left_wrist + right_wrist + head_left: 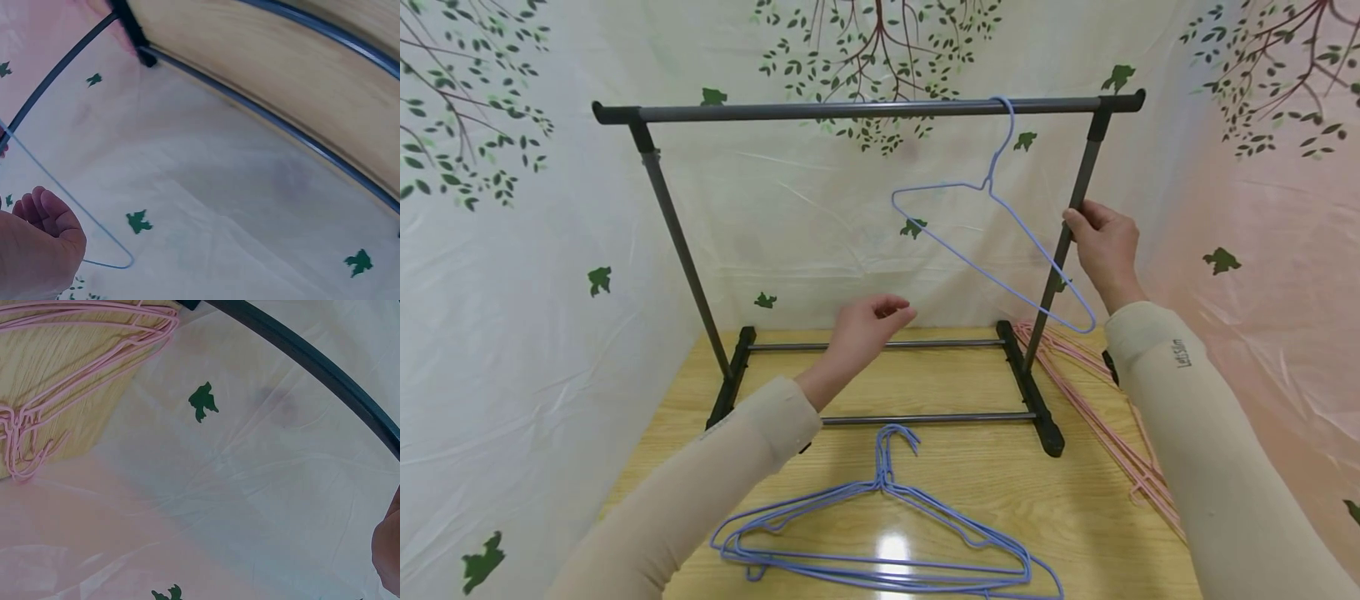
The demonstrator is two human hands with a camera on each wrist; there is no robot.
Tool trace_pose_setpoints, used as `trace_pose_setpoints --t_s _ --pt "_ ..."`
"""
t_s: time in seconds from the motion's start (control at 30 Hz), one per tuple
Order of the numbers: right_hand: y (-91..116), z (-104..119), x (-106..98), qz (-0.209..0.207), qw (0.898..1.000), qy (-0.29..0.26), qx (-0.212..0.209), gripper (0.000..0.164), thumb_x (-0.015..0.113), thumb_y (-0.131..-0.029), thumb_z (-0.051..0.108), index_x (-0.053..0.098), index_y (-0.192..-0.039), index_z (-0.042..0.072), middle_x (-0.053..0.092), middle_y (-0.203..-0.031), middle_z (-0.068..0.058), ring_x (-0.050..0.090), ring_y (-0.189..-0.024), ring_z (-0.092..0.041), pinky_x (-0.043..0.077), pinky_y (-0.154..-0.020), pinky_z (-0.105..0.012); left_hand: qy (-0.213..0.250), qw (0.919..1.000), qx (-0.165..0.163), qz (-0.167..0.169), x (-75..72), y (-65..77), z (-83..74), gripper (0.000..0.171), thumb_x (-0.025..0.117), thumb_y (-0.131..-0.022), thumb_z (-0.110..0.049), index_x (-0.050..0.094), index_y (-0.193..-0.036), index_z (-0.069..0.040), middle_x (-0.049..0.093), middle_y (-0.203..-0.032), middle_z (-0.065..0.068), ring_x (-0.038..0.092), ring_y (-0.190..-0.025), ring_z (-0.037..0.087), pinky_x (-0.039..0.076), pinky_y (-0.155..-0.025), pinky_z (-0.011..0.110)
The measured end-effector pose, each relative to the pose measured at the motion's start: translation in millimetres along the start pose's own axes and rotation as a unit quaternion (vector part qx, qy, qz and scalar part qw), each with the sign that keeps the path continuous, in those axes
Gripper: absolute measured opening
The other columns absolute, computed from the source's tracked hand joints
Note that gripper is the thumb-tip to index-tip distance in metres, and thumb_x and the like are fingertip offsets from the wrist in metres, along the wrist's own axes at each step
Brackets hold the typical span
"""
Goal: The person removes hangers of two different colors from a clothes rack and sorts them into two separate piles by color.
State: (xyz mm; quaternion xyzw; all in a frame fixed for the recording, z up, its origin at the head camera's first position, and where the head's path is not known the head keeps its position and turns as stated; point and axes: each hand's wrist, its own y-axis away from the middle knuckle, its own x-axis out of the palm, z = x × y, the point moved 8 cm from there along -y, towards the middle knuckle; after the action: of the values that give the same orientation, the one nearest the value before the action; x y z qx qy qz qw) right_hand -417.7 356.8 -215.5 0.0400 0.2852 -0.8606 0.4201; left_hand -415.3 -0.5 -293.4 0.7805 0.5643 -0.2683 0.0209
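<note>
A blue clothes hanger [991, 187] hangs by its hook from the top bar of a dark clothes rack [850, 112], toward its right end, tilted with the right corner low. My right hand [1107, 250] holds the rack's right upright post [1081, 177], thumb across its front. At the right edge of the right wrist view, only part of that hand shows, close to the post. My left hand [863, 332] is in the air left of the hanging hanger, fingers loosely bent around nothing. In the left wrist view, the hanger's thin wire passes behind this hand [53, 231].
Several blue hangers [880, 485] lie stacked on the wooden table [940, 383] in front of the rack's base. Pink hangers [1093, 417] lie to the right, beside the rack's right foot [1030, 387]. Pale sheets printed with leaves enclose the back and sides.
</note>
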Motion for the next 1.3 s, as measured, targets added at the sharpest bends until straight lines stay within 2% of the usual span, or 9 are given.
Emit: trace_pose_setpoints --t_s 0.17,0.37,0.5,0.63,0.9,1.07,1.3 --pt "0.6 -2.5 0.3 0.007 1.0 -0.003 0.008 0.044 0.062 -0.098 0.033 0.064 -0.131 0.005 0.071 -0.114 0.0 0.063 -0.085 0.004 0.053 -0.086 -0.02 0.019 0.9992 0.025 -0.025 11.1 -16.4 -32.4 0.026 0.071 -0.093 -0.032 0.075 -0.108 -0.011 0.067 -0.09 0.0 0.058 -0.079 0.016 0.048 -0.066 0.026" --pt "0.4 -4.5 0.0 0.009 1.0 0.001 0.013 0.045 0.062 -0.098 0.034 0.064 -0.132 0.006 0.071 -0.117 -0.002 0.063 -0.085 0.004 0.053 -0.087 -0.02 0.043 0.9968 0.034 -0.059 25.6 -32.3 -65.5 0.025 0.071 -0.094 -0.031 0.075 -0.108 -0.01 0.067 -0.09 -0.001 0.057 -0.08 0.014 0.047 -0.064 0.024" --pt "0.0 -4.5 -0.3 0.007 1.0 0.003 0.009 0.045 0.062 -0.098 0.035 0.064 -0.132 0.005 0.071 -0.117 -0.002 0.063 -0.084 0.005 0.053 -0.086 -0.019 0.057 0.9938 0.032 -0.09 35.6 -40.8 -81.6 0.025 0.071 -0.094 -0.032 0.076 -0.107 -0.012 0.068 -0.089 -0.004 0.059 -0.08 0.011 0.047 -0.063 0.024" --pt "-0.5 -4.7 -0.7 0.006 1.0 0.003 0.008 0.044 0.062 -0.098 0.034 0.065 -0.131 0.005 0.071 -0.114 0.0 0.063 -0.083 0.006 0.053 -0.084 -0.018 0.069 0.9911 0.02 -0.112 47.1 -46.1 -92.2 0.024 0.071 -0.094 -0.032 0.076 -0.106 -0.013 0.067 -0.086 -0.005 0.059 -0.077 0.009 0.047 -0.062 0.022" --pt "-0.3 -3.9 0.9 0.012 1.0 0.003 0.011 0.045 0.062 -0.098 0.034 0.063 -0.133 0.005 0.068 -0.123 -0.007 0.064 -0.088 0.004 0.053 -0.089 -0.022 0.085 0.9867 -0.016 -0.138 75.1 -49.4 -105.6 0.023 0.071 -0.093 -0.037 0.077 -0.102 -0.016 0.065 -0.082 -0.011 0.058 -0.072 0.006 0.047 -0.062 0.021" --pt "1.2 -3.8 0.1 0.011 1.0 -0.002 0.017 0.046 0.062 -0.098 0.036 0.064 -0.133 0.007 0.069 -0.123 -0.005 0.065 -0.093 0.0 0.052 -0.091 -0.023 0.088 0.9849 -0.021 -0.148 91.4 -50.3 -111.5 0.024 0.071 -0.093 -0.039 0.077 -0.1 -0.017 0.064 -0.079 -0.012 0.057 -0.068 0.005 0.046 -0.06 0.022" --pt "0.4 -3.6 0.2 0.013 1.0 0.005 0.02 0.046 0.062 -0.098 0.037 0.063 -0.134 0.009 0.068 -0.124 -0.004 0.064 -0.098 -0.003 0.052 -0.093 -0.026 0.063 0.9829 -0.043 -0.167 99.8 -52.2 -117.1 0.027 0.071 -0.091 -0.044 0.077 -0.098 -0.018 0.063 -0.078 -0.012 0.057 -0.068 0.005 0.045 -0.061 0.024"
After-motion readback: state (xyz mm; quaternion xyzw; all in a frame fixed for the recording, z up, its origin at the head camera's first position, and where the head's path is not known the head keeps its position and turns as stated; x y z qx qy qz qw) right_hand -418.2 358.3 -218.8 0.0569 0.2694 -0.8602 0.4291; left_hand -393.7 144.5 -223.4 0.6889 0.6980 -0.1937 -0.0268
